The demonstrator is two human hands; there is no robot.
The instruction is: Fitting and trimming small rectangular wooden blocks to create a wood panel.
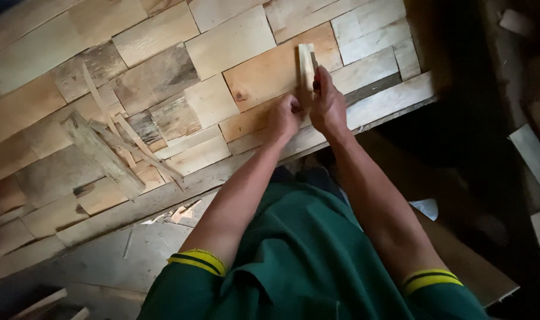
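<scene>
Far left of both hands: loose wood strips [119, 139] lying crossed on the patchwork board panel [163, 77]. Left hand [285, 117] curled, fingers pressed together at the lower end of a narrow pale wood piece [306, 65]. Just beside, touching: right hand [328, 106], fingers closed along that piece's edge, pinning it onto the panel.

Surface [163, 77]: patchwork of raw wood blocks, matt, rough-sawn, some grey & weathered. Pale wood strip [306, 65] looks smoother. Splintery offcuts [113, 145]. Green cloth shirt [299, 261], matt.
</scene>
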